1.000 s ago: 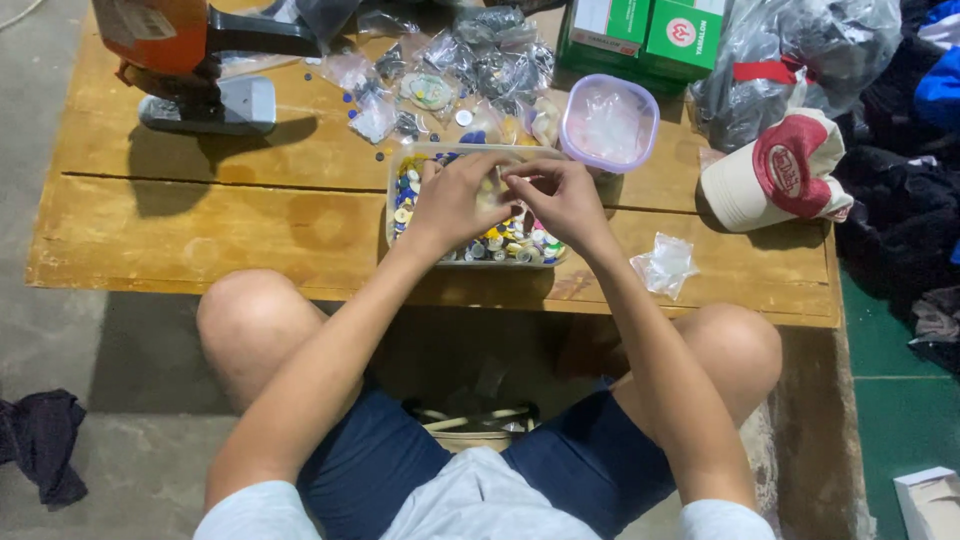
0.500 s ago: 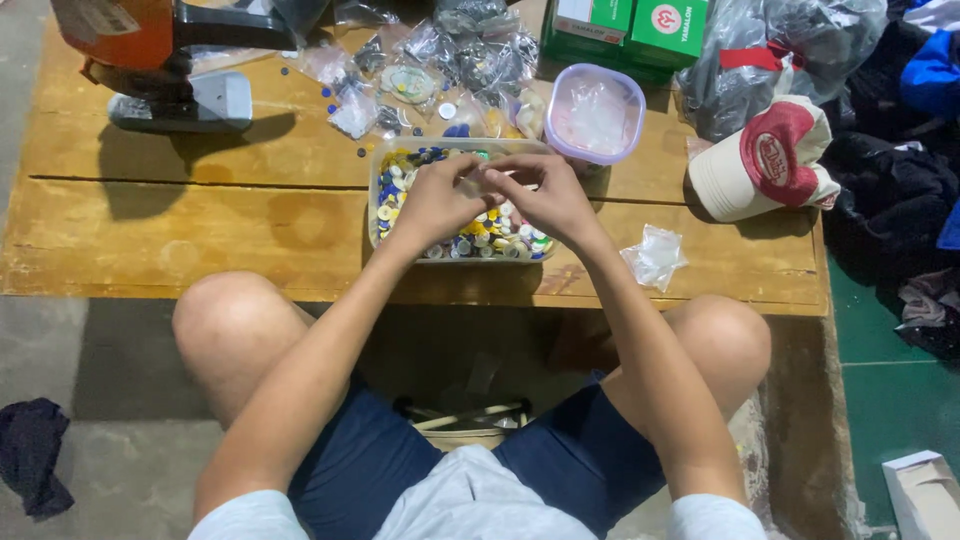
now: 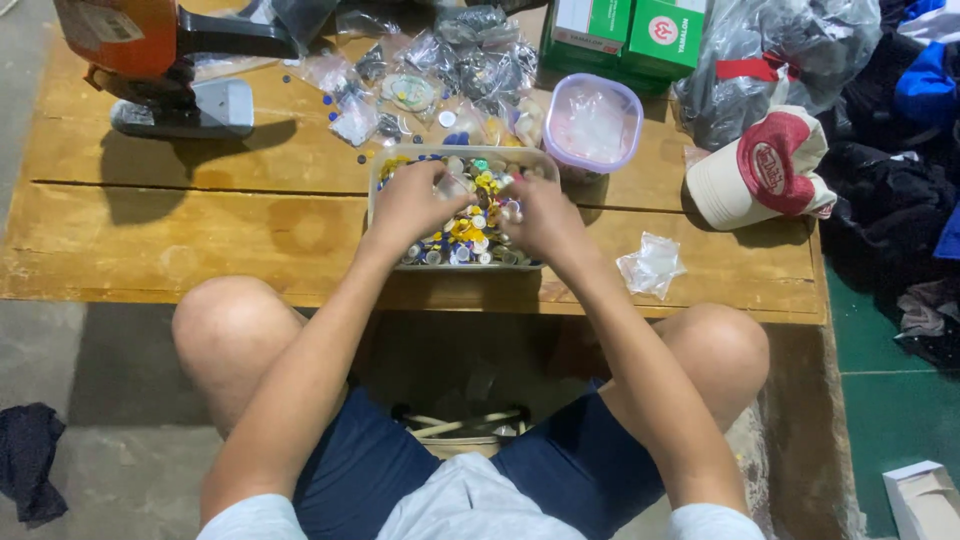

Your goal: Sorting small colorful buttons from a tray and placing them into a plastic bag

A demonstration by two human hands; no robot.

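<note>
Both your hands are sinking deeper into the clear rectangular tray [image 3: 385, 165] of coloured buttons; left hand [image 3: 410, 205] is pinching a small clear piece, right hand's [image 3: 545, 222] grip unclear.

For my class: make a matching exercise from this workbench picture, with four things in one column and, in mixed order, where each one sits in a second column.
Things:
1. cap
2. round tub
3. green boxes
4. small plastic bag

Places:
A. far edge of the table, behind the round tub
B. near edge, right of the tray of buttons
C. right end of the table, beside the grey bag
D. just beyond the tray's far right corner

Pairs: 1-C, 2-D, 3-A, 4-B
</note>
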